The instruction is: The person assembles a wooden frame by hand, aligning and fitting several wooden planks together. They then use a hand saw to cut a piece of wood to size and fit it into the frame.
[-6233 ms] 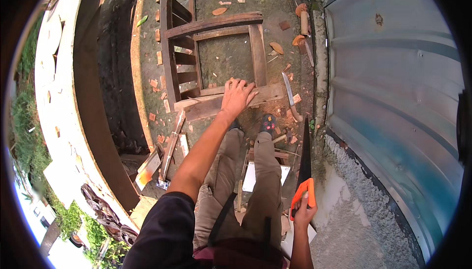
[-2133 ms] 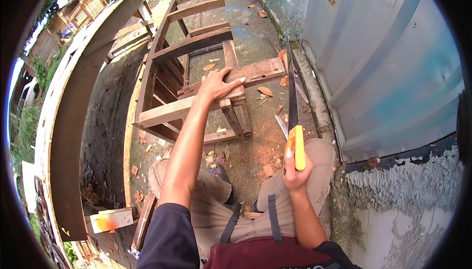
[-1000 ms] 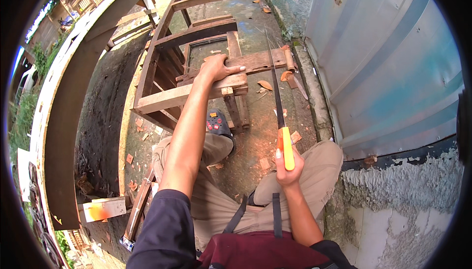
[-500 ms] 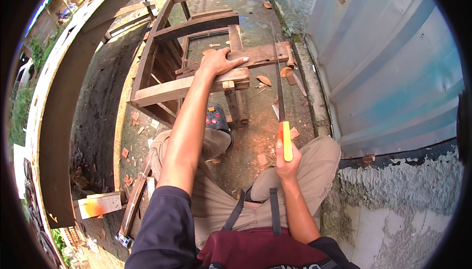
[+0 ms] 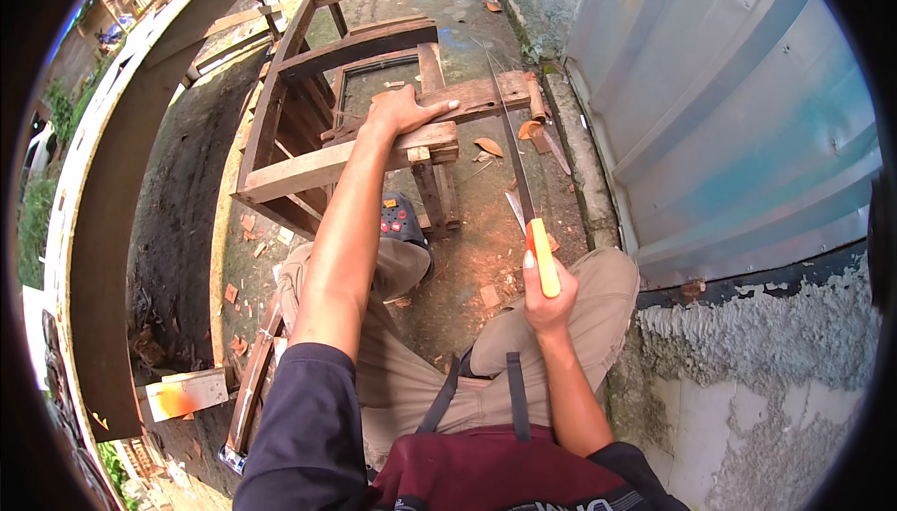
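Observation:
My right hand (image 5: 549, 301) is closed round the yellow and orange handle of a handsaw (image 5: 543, 254). Its long dark blade points away from me and crosses the board near the right end. Spread over a brown wooden board (image 5: 475, 99), my left hand (image 5: 400, 113) presses it down, thumb stretched along it and the other fingers over its far side, partly hidden. The board rests across a wooden frame (image 5: 318, 171) and sticks out past it to the right. Whether the teeth are in a cut, I cannot tell.
To the right stand a corrugated metal sheet (image 5: 719, 128) and a rough wall (image 5: 747, 352). A hammer (image 5: 252, 376) leans beside my left knee. Wood chips, dry leaves (image 5: 488, 147) and sawdust litter the concrete. On the left runs a long wooden panel (image 5: 107, 231). My clog (image 5: 404, 221) is below the frame.
The whole view has shifted slightly, so things sit a little further left. The saw's blade tilts more to the left than before. My left hand keeps its place on the board.

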Demonstrator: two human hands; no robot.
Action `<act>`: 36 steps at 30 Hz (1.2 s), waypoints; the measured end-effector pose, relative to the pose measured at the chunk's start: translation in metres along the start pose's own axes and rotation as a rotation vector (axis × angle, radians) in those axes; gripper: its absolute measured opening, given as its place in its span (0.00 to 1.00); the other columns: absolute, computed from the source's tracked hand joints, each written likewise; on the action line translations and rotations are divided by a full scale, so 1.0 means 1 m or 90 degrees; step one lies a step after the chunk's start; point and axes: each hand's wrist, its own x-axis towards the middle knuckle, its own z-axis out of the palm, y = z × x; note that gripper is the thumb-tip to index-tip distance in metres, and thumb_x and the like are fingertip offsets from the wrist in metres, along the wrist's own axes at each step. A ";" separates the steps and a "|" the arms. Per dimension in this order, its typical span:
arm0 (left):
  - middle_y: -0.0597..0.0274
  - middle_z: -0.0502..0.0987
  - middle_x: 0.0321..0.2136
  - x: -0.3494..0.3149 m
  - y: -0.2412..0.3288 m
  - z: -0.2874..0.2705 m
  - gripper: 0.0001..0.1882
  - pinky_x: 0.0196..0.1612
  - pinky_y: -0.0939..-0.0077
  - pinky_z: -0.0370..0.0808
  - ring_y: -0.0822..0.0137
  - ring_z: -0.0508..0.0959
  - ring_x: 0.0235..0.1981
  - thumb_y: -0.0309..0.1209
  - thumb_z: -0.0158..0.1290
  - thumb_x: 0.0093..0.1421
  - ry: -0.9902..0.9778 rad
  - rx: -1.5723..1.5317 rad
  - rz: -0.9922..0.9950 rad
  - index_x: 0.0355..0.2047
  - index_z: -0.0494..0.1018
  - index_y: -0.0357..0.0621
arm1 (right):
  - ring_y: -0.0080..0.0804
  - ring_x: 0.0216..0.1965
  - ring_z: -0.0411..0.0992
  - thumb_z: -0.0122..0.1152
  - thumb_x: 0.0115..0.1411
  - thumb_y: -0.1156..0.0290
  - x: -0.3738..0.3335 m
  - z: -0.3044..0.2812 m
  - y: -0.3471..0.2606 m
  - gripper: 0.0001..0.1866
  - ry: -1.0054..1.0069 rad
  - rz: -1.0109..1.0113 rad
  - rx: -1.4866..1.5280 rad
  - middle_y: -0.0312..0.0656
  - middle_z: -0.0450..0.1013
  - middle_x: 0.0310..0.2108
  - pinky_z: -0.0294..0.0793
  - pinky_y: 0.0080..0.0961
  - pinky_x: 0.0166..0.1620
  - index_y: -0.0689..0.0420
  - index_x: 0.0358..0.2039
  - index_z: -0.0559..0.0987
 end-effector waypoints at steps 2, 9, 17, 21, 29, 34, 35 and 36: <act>0.33 0.76 0.54 0.008 -0.005 0.008 0.63 0.63 0.55 0.71 0.44 0.77 0.57 0.82 0.49 0.44 0.017 0.022 -0.022 0.55 0.74 0.28 | 0.26 0.17 0.63 0.66 0.63 0.72 -0.002 0.001 0.005 0.14 0.011 -0.027 -0.005 0.39 0.67 0.15 0.63 0.30 0.24 0.62 0.21 0.75; 0.33 0.75 0.56 0.043 -0.019 0.016 0.65 0.63 0.57 0.71 0.42 0.76 0.58 0.84 0.47 0.44 -0.079 -0.016 0.010 0.54 0.75 0.26 | 0.19 0.17 0.60 0.66 0.64 0.70 0.012 0.006 -0.007 0.15 -0.002 -0.007 -0.008 0.35 0.64 0.13 0.61 0.27 0.22 0.61 0.21 0.74; 0.43 0.65 0.67 0.043 0.002 -0.012 0.65 0.68 0.49 0.64 0.44 0.65 0.68 0.86 0.41 0.45 -0.207 0.142 0.031 0.65 0.69 0.42 | 0.15 0.19 0.61 0.67 0.64 0.69 -0.008 0.009 0.009 0.14 -0.044 0.083 -0.025 0.32 0.66 0.14 0.62 0.23 0.23 0.62 0.24 0.77; 0.42 0.62 0.68 0.039 0.012 -0.018 0.65 0.72 0.50 0.55 0.46 0.58 0.71 0.86 0.38 0.47 -0.240 0.220 0.056 0.65 0.67 0.39 | 0.14 0.21 0.66 0.67 0.64 0.72 -0.009 0.008 0.006 0.10 -0.036 0.018 -0.033 0.32 0.71 0.18 0.65 0.20 0.24 0.64 0.28 0.80; 0.36 0.78 0.53 0.031 0.000 -0.007 0.52 0.60 0.54 0.72 0.45 0.78 0.56 0.75 0.44 0.58 -0.136 0.152 0.121 0.61 0.71 0.37 | 0.14 0.28 0.68 0.63 0.66 0.72 -0.014 -0.010 0.017 0.11 -0.080 0.054 -0.075 0.31 0.75 0.26 0.68 0.17 0.32 0.68 0.41 0.82; 0.40 0.76 0.57 0.005 0.012 -0.004 0.61 0.63 0.50 0.70 0.46 0.76 0.59 0.82 0.44 0.50 -0.056 0.134 0.099 0.64 0.67 0.37 | 0.14 0.17 0.61 0.60 0.67 0.70 -0.014 -0.008 0.001 0.12 -0.022 0.027 -0.001 0.28 0.66 0.16 0.57 0.18 0.21 0.63 0.27 0.77; 0.40 0.76 0.56 0.004 0.006 -0.004 0.62 0.63 0.50 0.70 0.46 0.76 0.59 0.82 0.45 0.48 -0.058 0.126 0.072 0.64 0.67 0.37 | 0.14 0.17 0.61 0.59 0.67 0.71 -0.015 -0.004 0.000 0.13 -0.027 0.007 0.009 0.28 0.66 0.16 0.58 0.18 0.21 0.62 0.26 0.76; 0.40 0.76 0.56 0.005 0.006 -0.003 0.62 0.63 0.50 0.70 0.46 0.76 0.59 0.83 0.46 0.47 -0.058 0.105 0.051 0.63 0.68 0.38 | 0.14 0.17 0.61 0.59 0.67 0.71 -0.018 -0.002 0.001 0.13 -0.022 0.014 0.026 0.28 0.66 0.16 0.57 0.19 0.21 0.62 0.25 0.75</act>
